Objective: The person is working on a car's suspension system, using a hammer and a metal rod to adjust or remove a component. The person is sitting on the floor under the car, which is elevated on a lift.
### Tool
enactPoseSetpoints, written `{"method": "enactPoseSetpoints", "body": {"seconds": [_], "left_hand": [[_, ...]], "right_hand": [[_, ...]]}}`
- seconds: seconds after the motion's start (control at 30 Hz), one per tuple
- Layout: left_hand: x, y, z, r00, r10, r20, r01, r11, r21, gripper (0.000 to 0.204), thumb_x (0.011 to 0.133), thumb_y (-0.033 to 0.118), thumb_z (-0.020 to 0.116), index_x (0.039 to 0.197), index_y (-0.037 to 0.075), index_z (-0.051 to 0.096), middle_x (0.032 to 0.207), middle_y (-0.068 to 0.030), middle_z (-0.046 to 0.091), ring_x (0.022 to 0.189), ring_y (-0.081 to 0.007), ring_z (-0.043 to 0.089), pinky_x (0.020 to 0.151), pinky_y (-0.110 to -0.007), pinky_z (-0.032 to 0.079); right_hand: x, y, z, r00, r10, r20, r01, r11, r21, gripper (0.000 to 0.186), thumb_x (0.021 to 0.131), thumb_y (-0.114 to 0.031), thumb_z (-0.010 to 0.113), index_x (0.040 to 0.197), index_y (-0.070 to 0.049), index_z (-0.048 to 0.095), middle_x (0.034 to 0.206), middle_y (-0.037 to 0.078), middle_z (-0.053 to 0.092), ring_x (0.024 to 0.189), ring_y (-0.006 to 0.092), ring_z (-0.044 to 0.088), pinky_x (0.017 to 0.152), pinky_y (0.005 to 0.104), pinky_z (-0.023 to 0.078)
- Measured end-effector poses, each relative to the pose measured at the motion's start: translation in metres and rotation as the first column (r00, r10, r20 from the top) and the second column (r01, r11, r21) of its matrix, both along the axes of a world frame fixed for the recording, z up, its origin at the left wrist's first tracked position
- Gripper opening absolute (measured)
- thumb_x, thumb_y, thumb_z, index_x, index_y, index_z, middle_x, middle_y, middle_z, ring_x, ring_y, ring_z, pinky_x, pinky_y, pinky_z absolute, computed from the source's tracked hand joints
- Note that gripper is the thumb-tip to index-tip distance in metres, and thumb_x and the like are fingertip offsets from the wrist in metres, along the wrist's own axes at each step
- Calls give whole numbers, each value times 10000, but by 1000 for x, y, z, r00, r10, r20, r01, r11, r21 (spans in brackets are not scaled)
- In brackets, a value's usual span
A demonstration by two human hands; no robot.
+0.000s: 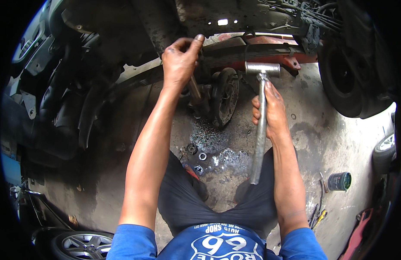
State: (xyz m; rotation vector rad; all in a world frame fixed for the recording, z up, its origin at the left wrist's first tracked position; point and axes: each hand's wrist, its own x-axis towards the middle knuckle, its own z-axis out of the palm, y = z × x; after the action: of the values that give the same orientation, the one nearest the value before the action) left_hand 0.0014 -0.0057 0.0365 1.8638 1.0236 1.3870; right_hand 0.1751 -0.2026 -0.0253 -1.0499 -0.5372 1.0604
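My right hand (272,108) grips a metal hammer (260,125) by its grey handle. Its cylindrical head (262,68) points away from me, and the handle's end hangs over my right thigh. My left hand (179,60) is raised under the vehicle, fingers curled and thumb on top; whatever lies inside the fist is hidden. A brownish metal shaft (194,89) shows just below that hand, and I cannot tell whether it is held. Right of the shaft stands a dirty, round brake or hub part (227,98), near the hammer but apart from it.
The dark vehicle underside (118,26) hangs overhead, with a tyre (345,82) at right. Metal rings (202,156) lie on the wet, stained floor between my feet. A dark can (339,181), hand tools (318,216) and a red metal piece (357,234) lie at right; a wheel (85,246) lies lower left.
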Motion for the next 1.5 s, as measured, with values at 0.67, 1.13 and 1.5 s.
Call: {"method": "enactPoseSetpoints", "body": {"seconds": [0.67, 1.13, 1.5], "left_hand": [[11, 4, -10, 992, 119, 53, -123, 988, 89, 410, 969, 282, 701, 692, -1, 596, 599, 23, 495, 536, -51, 408, 483, -288, 375], [-11, -23, -89, 830, -299, 471, 439, 871, -221, 185, 925, 200, 759, 903, 67, 632, 715, 30, 600, 606, -70, 565, 582, -246, 469], [-29, -16, -91, 857, -401, 323, 477, 854, -205, 278, 900, 211, 784, 1085, 40, 668, 909, 0, 687, 835, -94, 620, 778, -291, 518]], "right_hand": [[27, -39, -53, 998, -38, 42, 47, 969, -244, 282, 1081, -420, 460, 1115, -143, 504, 697, -10, 517, 469, 85, 474, 410, 251, 426], [-19, 27, 151, 45, -170, 984, -144, 974, 175, 506, 950, -380, 682, 1288, -10, 616, 1118, 240, 718, 1072, 366, 699, 925, 411, 528], [-71, 108, 207, -390, 254, 885, -88, 947, -310, 559, 971, -437, 634, 1300, 14, 620, 1130, 252, 710, 1072, 370, 694, 958, 443, 530]]}}
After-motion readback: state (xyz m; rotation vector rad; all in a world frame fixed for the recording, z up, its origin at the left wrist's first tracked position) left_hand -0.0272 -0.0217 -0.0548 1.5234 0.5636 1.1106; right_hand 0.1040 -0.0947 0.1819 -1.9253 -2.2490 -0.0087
